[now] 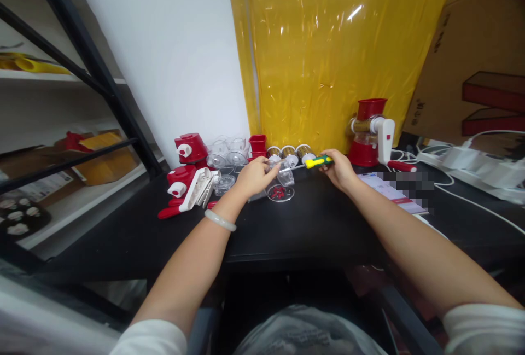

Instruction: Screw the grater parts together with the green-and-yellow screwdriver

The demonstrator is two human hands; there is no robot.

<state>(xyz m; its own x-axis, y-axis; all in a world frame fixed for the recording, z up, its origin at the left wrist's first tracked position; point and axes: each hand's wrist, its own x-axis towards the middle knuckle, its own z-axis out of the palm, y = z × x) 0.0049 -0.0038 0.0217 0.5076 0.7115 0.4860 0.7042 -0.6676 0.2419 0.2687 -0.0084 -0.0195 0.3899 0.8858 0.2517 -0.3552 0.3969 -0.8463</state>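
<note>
My right hand is closed around the green and yellow handle of a screwdriver. Its shaft points left toward a clear plastic part, which my left hand pinches; whether the tip touches it I cannot tell. Just below that part, a clear round dish with small red pieces in it rests on the black table. Behind my hands lie several metal grater drums with white rims. My left fingers partly hide the clear part.
Red grinder bodies, white crank handles and clear cups crowd the left. An assembled red-and-white rotary grater stands at back right. A phone-like screen and a power strip with cables lie right.
</note>
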